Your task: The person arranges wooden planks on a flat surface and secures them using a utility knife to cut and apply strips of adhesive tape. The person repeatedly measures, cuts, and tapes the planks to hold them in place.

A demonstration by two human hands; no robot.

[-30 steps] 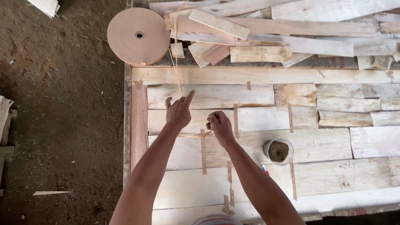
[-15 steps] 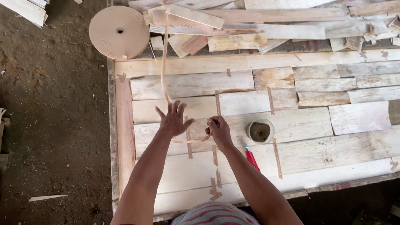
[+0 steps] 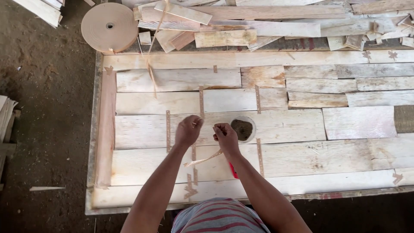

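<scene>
Here, the left hand and the right hand pinch a thin tan strip of paper tape between closed fingertips, its loose end curling down between the forearms. Below lie pale wooden veneer sheets joined by short tape pieces. Just right of the right hand sits a small round bowl; a large tan tape roll rests at the far left corner.
</scene>
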